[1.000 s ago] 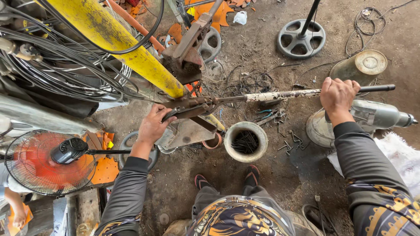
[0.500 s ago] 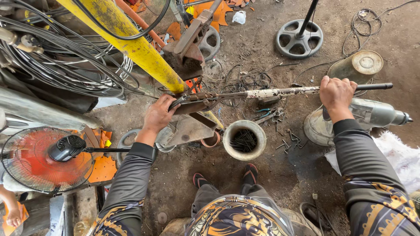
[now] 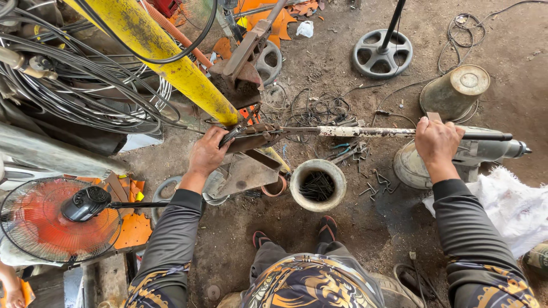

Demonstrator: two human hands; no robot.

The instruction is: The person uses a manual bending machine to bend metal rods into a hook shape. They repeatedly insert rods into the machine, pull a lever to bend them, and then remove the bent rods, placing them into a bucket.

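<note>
Two hands at work: left hand pressed flat on rusty bender at centre, steadying it; right hand wrapped round long lever at right, for leverage. Below centre, pot of bent pieces.

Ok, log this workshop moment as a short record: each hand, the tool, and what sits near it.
left hand: rests on the rusty head of the lever tool, beside the yellow post
right hand: wrapped around the long lever handle near its dark far end
handle: lies roughly level, left to right
below handle: open round can holding dark metal pieces
left edge: red fan
ground: dirt, scattered wire bits
</note>
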